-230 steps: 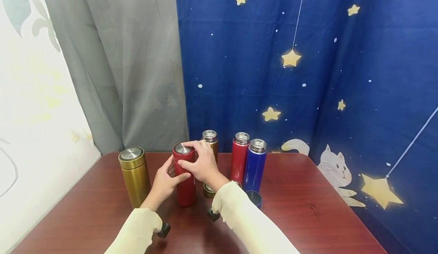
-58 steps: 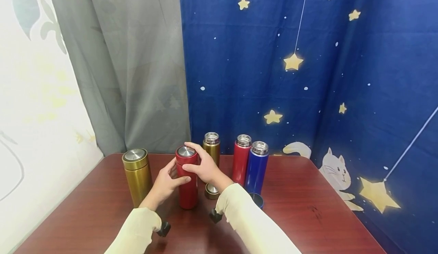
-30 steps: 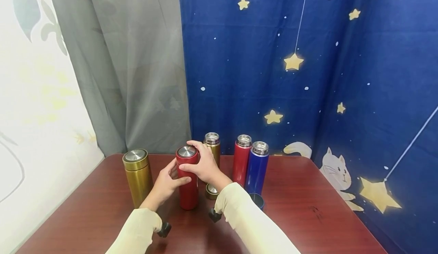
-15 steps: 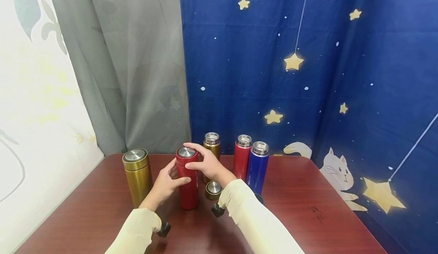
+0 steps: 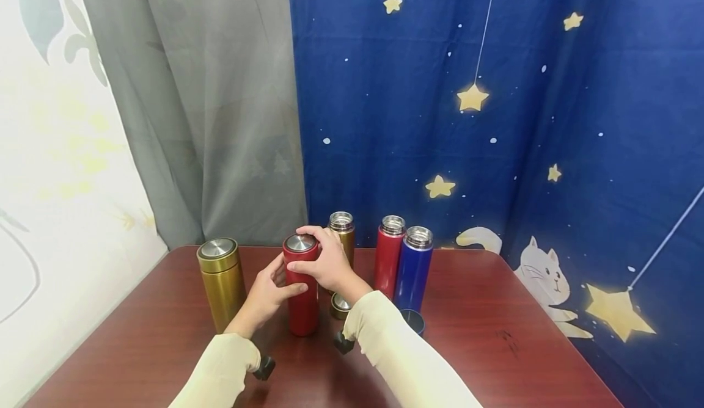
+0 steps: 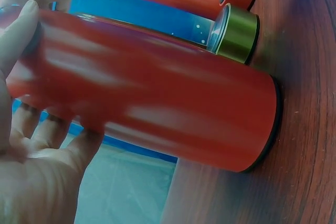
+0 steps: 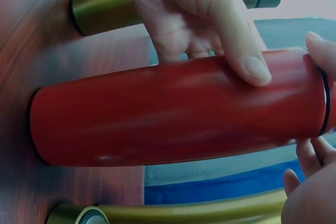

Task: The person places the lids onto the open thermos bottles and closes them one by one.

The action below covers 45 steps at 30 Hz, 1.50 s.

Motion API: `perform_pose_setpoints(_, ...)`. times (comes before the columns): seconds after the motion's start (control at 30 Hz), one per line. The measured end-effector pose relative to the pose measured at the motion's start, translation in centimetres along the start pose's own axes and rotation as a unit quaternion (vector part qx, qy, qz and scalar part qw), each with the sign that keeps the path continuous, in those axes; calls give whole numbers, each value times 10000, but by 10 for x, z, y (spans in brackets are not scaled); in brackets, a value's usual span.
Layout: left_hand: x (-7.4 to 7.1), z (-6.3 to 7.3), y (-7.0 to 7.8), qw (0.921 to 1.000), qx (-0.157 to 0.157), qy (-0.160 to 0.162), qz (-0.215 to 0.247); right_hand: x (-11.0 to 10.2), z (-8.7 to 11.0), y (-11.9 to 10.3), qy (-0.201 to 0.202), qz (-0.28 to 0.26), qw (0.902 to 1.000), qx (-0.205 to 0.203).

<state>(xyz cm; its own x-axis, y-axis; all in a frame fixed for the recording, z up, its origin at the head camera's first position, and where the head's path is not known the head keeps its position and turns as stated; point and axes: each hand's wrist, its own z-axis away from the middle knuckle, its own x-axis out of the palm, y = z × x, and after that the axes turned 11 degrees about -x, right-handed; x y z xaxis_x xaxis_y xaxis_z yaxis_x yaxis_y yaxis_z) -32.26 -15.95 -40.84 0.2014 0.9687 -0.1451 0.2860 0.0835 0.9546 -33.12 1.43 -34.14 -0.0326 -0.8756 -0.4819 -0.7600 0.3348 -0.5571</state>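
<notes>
In the head view a tall red thermos (image 5: 302, 310), with a steel-topped red lid (image 5: 300, 244), stands upright on the table. My left hand (image 5: 267, 293) grips its body, thumb across the front and fingers behind. Higher up, my right hand (image 5: 330, 266) holds the lid, its thumb near the seam and its index finger over the top edge. The left wrist view has the body of this red thermos (image 6: 157, 87) close up, its base at the tabletop. A dark seam line (image 7: 326, 100) below the lid shows in the right wrist view.
A lidded gold thermos (image 5: 222, 292) stands left. Lidless gold (image 5: 346, 243), red (image 5: 388, 264) and blue (image 5: 414, 276) thermoses stand behind and to the right. A gold lid (image 5: 340, 308) and a blue lid (image 5: 412, 321) lie near my right forearm on the red-brown table (image 5: 473, 347).
Over the last second my right hand has turned back and forth around the lid; its thumb is now farther left than half a second ago. The left hand and thermos stay in place.
</notes>
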Motion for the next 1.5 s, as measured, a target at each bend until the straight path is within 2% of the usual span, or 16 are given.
perform_pose_setpoints(0.17,0,-1,-2,10000,-27,23,7,1,4,0,105,465,9989,-35)
perform_pose_setpoints(0.23,0,-1,-2,10000,-42,31,6,0,5,0,-32,334,9994,-52)
perform_pose_setpoints(0.33,0,0,-4,9999,-110,55,-43,-3,6,1,-402,-351,9986,-51)
perform_pose_setpoints(0.47,-1,0,-6,9998,-137,22,-109,-6,6,3,-776,-1665,9830,0)
perform_pose_setpoints(0.53,-1,0,-6,9998,-129,1,-131,-7,6,6,-840,-2061,9749,-27)
perform_pose_setpoints(0.6,-1,0,-5,9998,-125,-9,-127,-9,5,8,-867,-2168,9723,23)
perform_pose_setpoints(0.8,0,0,-3,9999,-89,-29,-38,-13,3,7,-764,-1710,9822,144)
perform_pose_setpoints(1.07,2,2,-2,9999,-19,98,40,-7,3,-1,-267,-389,9982,380)
perform_pose_setpoints(1.3,7,3,0,9988,86,471,-41,2,7,-9,394,530,9971,374)
perform_pose_setpoints(1.5,16,5,2,9944,300,995,-191,6,9,-11,710,704,9946,268)
